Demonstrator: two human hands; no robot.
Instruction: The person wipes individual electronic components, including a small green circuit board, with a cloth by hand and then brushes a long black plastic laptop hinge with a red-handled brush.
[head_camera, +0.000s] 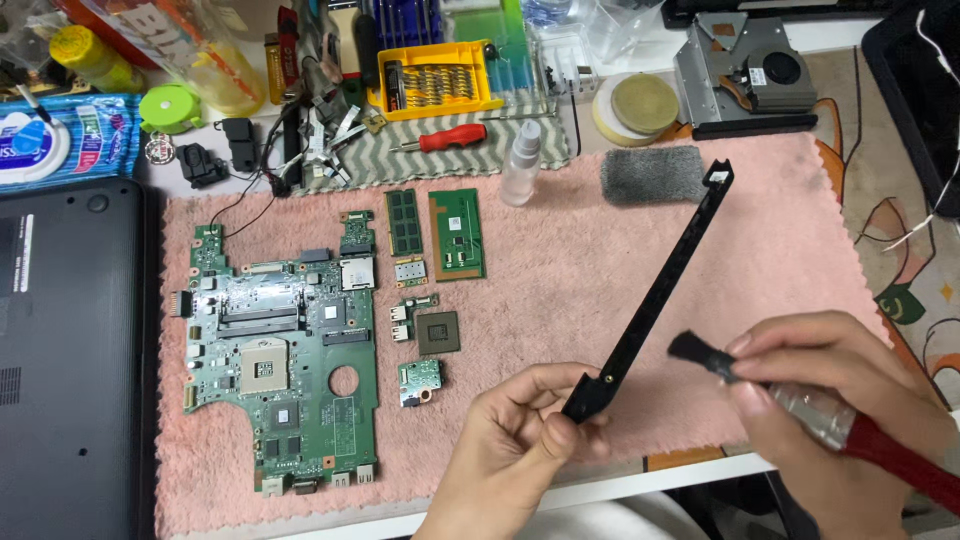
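Note:
My left hand (510, 445) pinches the near end of a long, thin black plastic strip (660, 285) that rises diagonally toward the far right over a pink fluffy cloth (590, 270). My right hand (835, 400) grips a brush with a red handle, a metal ferrule and black bristles (700, 352). The bristles sit just right of the strip's lower part, close to it. A large green laptop motherboard (285, 360) lies on the cloth at the left, with small green boards and a square chip (438, 332) beside it.
A black laptop base (70, 360) lies at the left. Behind the cloth are a yellow screwdriver bit case (435, 80), a red-handled screwdriver (445, 138), a small spray bottle (520, 165), a grey pad (652, 175), a tape roll (635, 108) and a cooling fan (745, 70).

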